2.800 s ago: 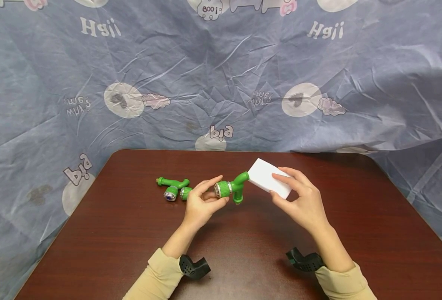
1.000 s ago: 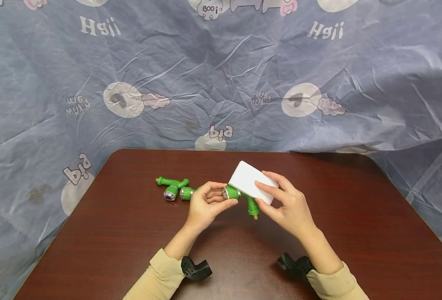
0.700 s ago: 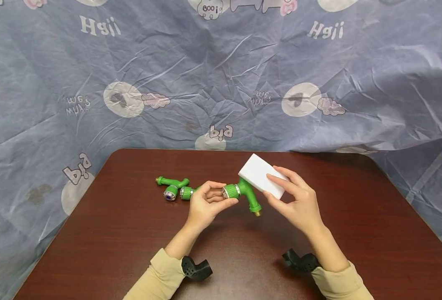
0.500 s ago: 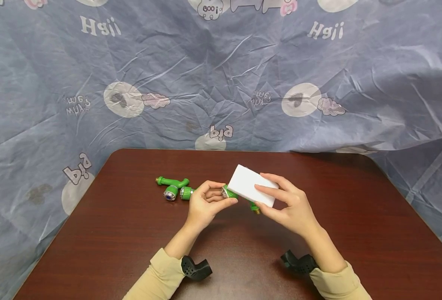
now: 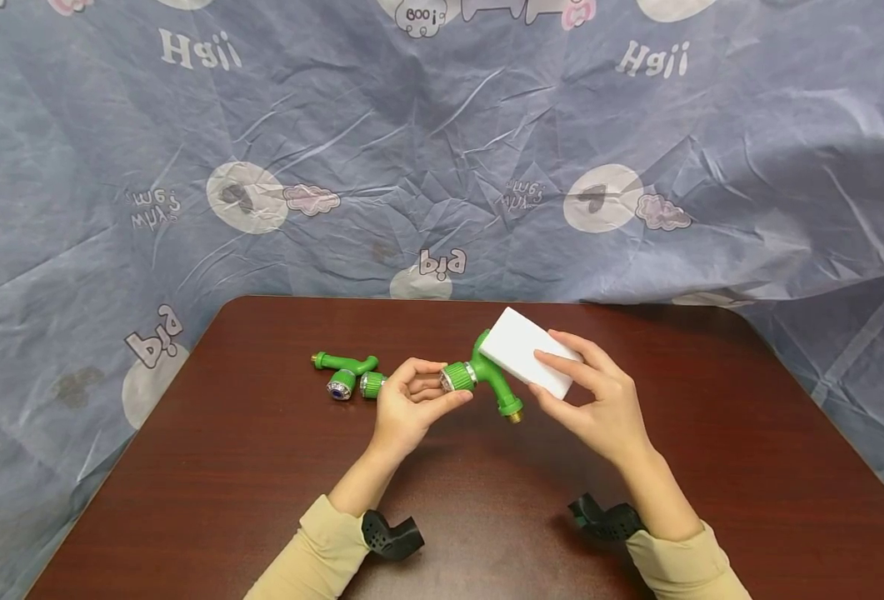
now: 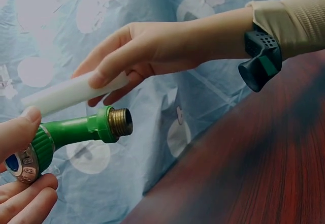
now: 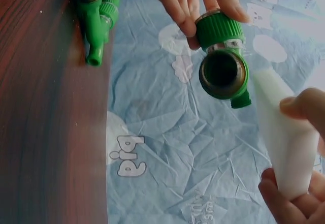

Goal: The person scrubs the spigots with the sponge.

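A green tap (image 5: pixel 496 380) with a ribbed knob and a brass threaded end is held above the table, its inlet facing the right side in the right wrist view. My left hand (image 5: pixel 412 402) pinches it by the knob (image 6: pixel 44 150) between thumb and fingers. My right hand (image 5: pixel 599 398) grips a white sponge (image 5: pixel 524 350), a rectangular block, between thumb and fingers. In the head view the sponge overlaps the tap's spout; whether they touch I cannot tell. The right wrist view has the sponge (image 7: pixel 287 132) beside the tap (image 7: pixel 223 61).
Another green tap (image 5: pixel 346 371) lies on the dark red-brown table (image 5: pixel 262 483) to the left. Beside it a further green ribbed knob (image 5: pixel 372 384) shows, partly hidden behind my left hand. A grey-blue printed cloth (image 5: pixel 382 167) hangs behind the table.
The right hand has moved the sponge back and forth over the tap, now up and to the right of half a second ago, uncovering more of it. The tap has turned since the earliest frame.
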{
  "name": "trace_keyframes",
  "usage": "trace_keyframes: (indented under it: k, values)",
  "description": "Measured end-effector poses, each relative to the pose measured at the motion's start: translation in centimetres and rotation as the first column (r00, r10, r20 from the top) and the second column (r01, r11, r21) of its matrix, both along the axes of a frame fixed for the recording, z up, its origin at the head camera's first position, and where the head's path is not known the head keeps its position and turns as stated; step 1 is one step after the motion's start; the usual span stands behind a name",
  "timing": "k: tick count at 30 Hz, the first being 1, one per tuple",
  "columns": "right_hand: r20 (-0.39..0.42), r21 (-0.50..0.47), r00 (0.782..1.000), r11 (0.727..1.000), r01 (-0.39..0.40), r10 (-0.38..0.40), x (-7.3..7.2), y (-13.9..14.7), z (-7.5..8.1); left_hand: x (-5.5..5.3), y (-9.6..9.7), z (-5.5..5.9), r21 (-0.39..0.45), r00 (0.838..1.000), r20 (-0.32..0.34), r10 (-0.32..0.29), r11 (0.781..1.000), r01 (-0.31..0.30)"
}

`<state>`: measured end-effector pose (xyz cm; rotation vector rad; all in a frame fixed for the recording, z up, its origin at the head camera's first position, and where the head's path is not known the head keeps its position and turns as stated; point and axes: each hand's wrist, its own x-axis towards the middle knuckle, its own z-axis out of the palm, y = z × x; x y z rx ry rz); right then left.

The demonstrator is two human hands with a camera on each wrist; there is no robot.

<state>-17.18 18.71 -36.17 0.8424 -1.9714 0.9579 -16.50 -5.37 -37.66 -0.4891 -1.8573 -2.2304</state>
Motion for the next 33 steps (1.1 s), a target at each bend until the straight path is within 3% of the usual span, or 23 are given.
trace_keyframes:
  k: [4, 7, 13, 16, 22, 27, 30, 33]
  values:
    - [0.004, 0.069, 0.996, 0.993, -0.092, 0.092, 0.1, -0.5, -0.1, -0.1, 0.0, 0.1, 0.023, 1.0, -0.004, 0.026, 0.999, -0.026]
    - [0.013, 0.105, 0.993, 0.987, -0.121, 0.12, 0.1, -0.5, -0.3, -0.1, -0.1, 0.2, 0.048, 0.998, -0.009, 0.055, 0.997, -0.055]
    - [0.008, 0.036, 1.0, 0.999, -0.001, 0.001, -0.2, 0.4, -0.2, -0.1, -0.2, 0.4, 0.074, 0.996, 0.022, 0.085, 0.994, -0.087]
    - [-0.005, 0.006, 1.0, 1.0, 0.012, -0.012, -0.3, 0.5, -0.2, -0.1, -0.2, 0.4, 0.072, 0.996, 0.027, 0.085, 0.994, -0.087]
    - [-0.006, 0.093, 0.994, 0.99, -0.11, 0.111, -0.1, -0.2, -0.4, -0.2, -0.2, 0.3, 0.076, 0.995, 0.001, 0.103, 0.992, -0.103]
    - [0.004, 0.127, 0.988, 0.98, -0.154, 0.154, 0.3, -0.4, 0.1, -0.1, -0.1, 0.3, 0.087, 0.993, -0.011, 0.114, 0.99, -0.112]
    - [0.022, 0.146, 0.991, 0.98, -0.133, 0.131, 0.3, 0.0, 0.3, -0.1, 0.0, 0.3, 0.079, 0.993, -0.006, 0.117, 0.99, -0.116]
    - [0.032, 0.142, 0.998, 0.988, -0.058, 0.054, 0.0, 0.6, 0.0, 0.0, 0.0, 0.3, 0.073, 0.993, -0.007, 0.118, 0.99, -0.117]
